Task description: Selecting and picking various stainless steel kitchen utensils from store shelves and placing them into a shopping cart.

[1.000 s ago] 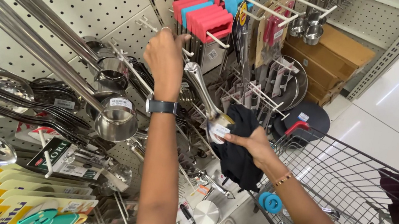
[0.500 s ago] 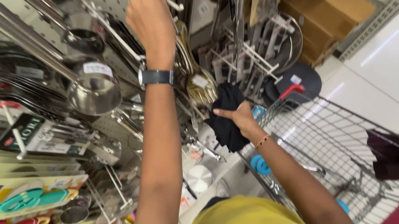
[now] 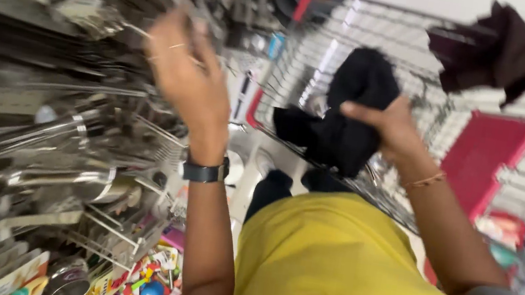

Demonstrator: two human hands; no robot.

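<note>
My left hand (image 3: 184, 77) is raised in front of a pegboard rack of steel ladles and strainers (image 3: 63, 138). It is blurred, its fingers are apart and nothing shows in it. A dark watch (image 3: 204, 172) sits on that wrist. My right hand (image 3: 395, 129) grips a black cloth (image 3: 342, 121) and holds it over the near rim of a wire shopping cart (image 3: 333, 47). A thin band circles the right wrist. My yellow top (image 3: 340, 277) fills the bottom of the view.
A dark maroon cloth (image 3: 500, 44) hangs on the cart's far side. A red panel (image 3: 491, 161) stands to the right of the cart. Colourful packaged items (image 3: 145, 282) hang low on the rack. Wire pegs (image 3: 141, 126) stick out towards me.
The view has swung down and right. My left hand has come off the upper peg and lowered. My right hand has carried the black cloth away from the rack, over the cart.
</note>
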